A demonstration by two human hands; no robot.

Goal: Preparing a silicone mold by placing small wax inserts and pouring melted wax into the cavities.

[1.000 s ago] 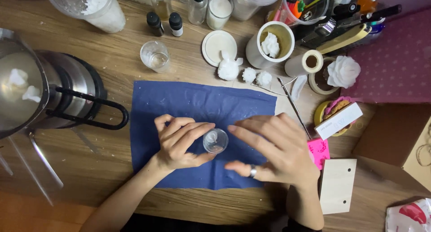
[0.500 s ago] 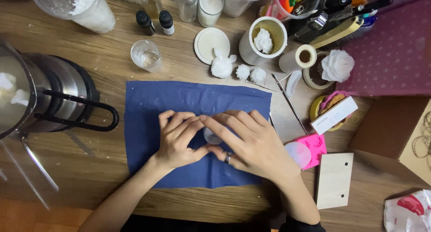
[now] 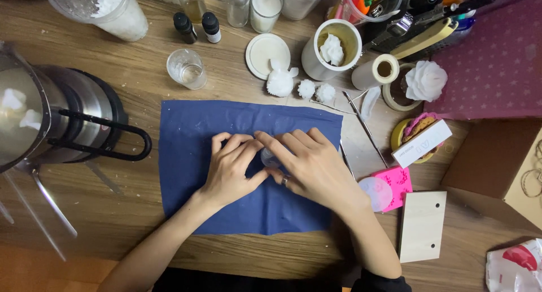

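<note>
- Left hand [image 3: 230, 168] and right hand [image 3: 307, 163] close together around a small clear cup [image 3: 270, 156], mid-frame.
- Both rest on the blue cloth [image 3: 186, 156] covering the wooden table [image 3: 141, 83].

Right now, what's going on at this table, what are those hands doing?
A person is working over a blue cloth spread on a wooden table. The left hand and right hand are cupped together over a small clear object, mostly hidden beneath the fingers. White wax-like flower shapes lie just beyond the cloth, beside a round tin holding another. A metal pot sits to the left, a pink mould to the right.
</note>
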